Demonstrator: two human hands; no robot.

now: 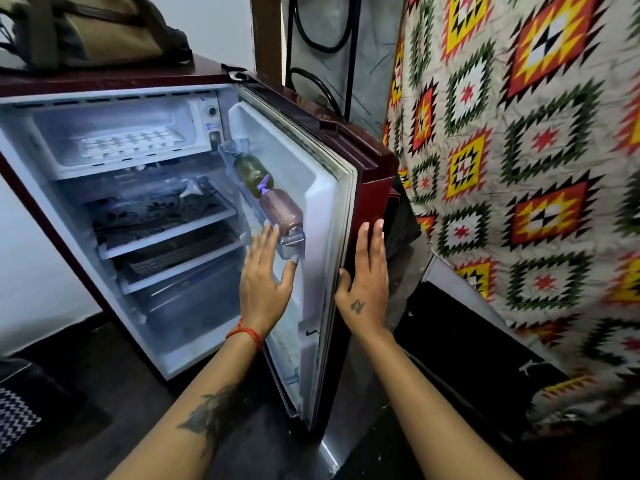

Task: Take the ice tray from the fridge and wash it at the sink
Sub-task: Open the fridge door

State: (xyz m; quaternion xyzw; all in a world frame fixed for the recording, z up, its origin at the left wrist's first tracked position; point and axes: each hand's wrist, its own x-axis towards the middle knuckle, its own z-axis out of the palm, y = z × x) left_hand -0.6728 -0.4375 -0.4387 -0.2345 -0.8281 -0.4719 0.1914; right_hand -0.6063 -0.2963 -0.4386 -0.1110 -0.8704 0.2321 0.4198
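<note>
A small maroon fridge stands open, its door swung out to the right. A white ice tray lies in the top freezer compartment, far above my hands. My left hand is held flat with fingers spread in front of the door's inner bottle rack, and holds nothing. With straight fingers, my right hand lies flat against the door's outer edge.
Two bottles lie in the door rack. Shelves with a patterned tray and a basket fill the fridge. A bag sits on top. A patterned cloth hangs close on the right. The floor is dark.
</note>
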